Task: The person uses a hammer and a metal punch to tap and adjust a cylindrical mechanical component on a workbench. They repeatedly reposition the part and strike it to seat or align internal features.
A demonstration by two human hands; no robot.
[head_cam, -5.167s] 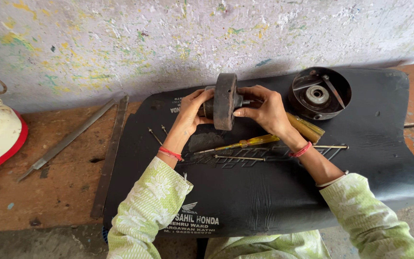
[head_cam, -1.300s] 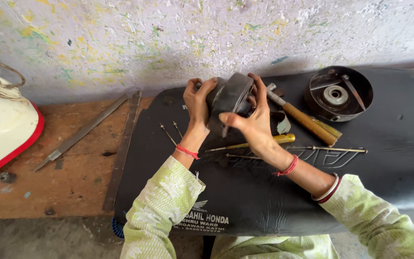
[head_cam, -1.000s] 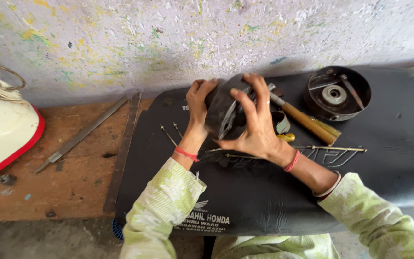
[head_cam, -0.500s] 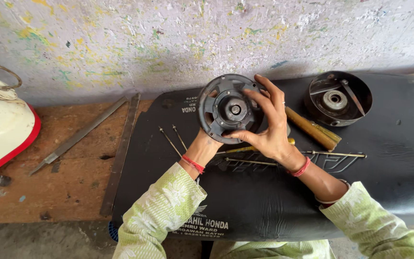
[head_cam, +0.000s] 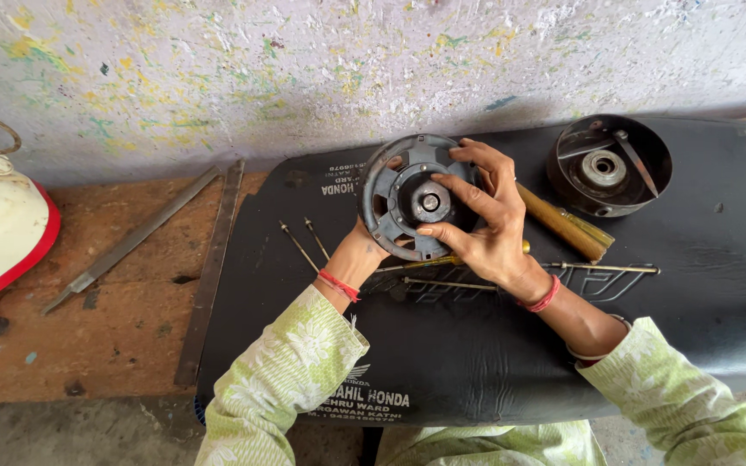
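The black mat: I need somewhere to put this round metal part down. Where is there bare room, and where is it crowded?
The black mat is bare at the right, below the black drum and past the long rods. It is crowded under the round metal part, held by the left hand and right hand: pins, wooden handle.

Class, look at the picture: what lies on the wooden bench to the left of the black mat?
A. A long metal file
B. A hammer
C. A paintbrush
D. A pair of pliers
A: a long metal file lies slantwise on the wooden bench, left of the black mat.
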